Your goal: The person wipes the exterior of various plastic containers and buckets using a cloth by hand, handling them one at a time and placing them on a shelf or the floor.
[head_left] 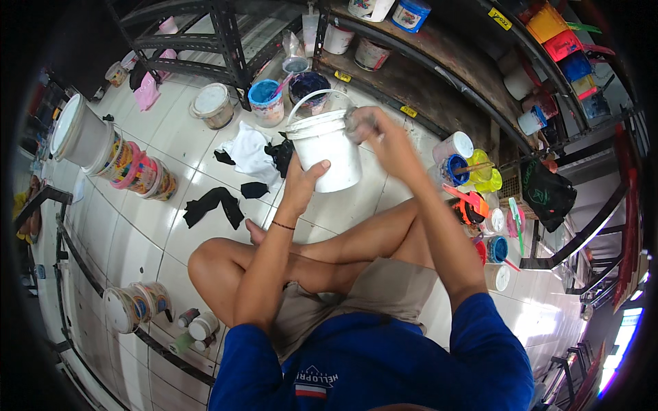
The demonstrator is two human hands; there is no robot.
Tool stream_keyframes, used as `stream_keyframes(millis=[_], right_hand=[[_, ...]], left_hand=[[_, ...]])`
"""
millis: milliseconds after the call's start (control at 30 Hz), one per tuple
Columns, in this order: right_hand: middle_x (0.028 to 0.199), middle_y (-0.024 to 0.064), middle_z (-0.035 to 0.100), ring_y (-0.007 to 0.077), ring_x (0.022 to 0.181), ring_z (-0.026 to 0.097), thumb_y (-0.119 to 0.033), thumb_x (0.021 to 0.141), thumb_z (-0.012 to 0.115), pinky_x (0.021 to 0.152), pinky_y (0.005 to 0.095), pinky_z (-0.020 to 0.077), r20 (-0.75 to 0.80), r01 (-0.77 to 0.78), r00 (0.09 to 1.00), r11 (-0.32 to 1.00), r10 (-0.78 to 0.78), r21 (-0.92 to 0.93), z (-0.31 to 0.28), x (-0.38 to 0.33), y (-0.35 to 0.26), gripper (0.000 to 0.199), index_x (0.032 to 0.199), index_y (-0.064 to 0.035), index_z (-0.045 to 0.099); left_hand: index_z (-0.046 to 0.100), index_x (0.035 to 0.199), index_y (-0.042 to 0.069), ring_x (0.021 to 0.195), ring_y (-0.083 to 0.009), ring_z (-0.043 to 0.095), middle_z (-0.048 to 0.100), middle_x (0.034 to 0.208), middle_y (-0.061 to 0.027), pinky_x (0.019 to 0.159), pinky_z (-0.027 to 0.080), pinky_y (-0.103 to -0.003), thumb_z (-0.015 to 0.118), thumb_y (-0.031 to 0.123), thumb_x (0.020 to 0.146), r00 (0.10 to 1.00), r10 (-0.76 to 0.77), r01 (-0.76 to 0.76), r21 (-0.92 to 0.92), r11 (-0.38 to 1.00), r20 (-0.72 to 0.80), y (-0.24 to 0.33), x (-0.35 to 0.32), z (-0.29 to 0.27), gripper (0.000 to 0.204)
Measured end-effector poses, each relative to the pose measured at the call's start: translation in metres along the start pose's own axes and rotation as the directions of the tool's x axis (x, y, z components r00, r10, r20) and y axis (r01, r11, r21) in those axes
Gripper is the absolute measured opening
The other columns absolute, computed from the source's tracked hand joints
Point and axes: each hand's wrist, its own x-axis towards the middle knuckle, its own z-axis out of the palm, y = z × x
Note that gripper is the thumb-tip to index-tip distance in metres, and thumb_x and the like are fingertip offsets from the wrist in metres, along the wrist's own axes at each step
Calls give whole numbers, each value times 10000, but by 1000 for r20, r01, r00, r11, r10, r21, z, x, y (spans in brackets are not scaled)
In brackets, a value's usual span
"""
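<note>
Bucket (323,151), white plastic with a thin wire bail handle raised above its mouth, is stood on the pale tiled floor (137,233) just in front of the crossed bare legs of the seated person. Its side is gripped by the left hand (301,179), fingers and thumb wrapped against the wall. The right hand (380,133) is held at the rim on the far side, closed around a small greyish thing that is too blurred to be identified.

Just behind the bucket, a tub of blue paint (266,101) with a pink stick in it and a dark purple tub (307,88) are seen beside the leg of a black metal rack (229,41). A white cloth (248,152) and black rags (214,204) are scattered to the left. To the right, a yellow jar (483,171) and a blue pot (454,169) are set near a low wooden shelf (439,75).
</note>
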Motion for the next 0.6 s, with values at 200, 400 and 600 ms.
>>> stream_keyframes(millis=[200,400,600], right_hand=[[953,130,583,282,883,594,-66,797,717,772,361,493,-61,267,957,942,-285,-203,25,-40,-13,219,1014,-80,699],[903,108,580,276,848,587,-69,794,716,742,348,490,-75,243,962,947,-263,-210,35,-55,-14,191,985,-80,711],[856,136,595,256,749,574,-99,856,670,674,342,456,-232,-2,973,1000,5,9,28,-14,-22,143,974,-19,688]], left_hand=[[474,1288,-34,1061,-192,578,595,1172,-122,926,460,-314,649,201,841,1000,-5,6,-26,1000,26,6,-4,1,535],[501,1270,-43,1063,-189,585,604,1189,-124,917,469,-317,654,235,845,998,-17,27,-196,980,52,10,0,-11,531],[465,1324,-20,1124,-205,572,588,1219,-107,1004,433,-354,667,327,833,996,-86,89,-394,915,25,-3,-8,0,634]])
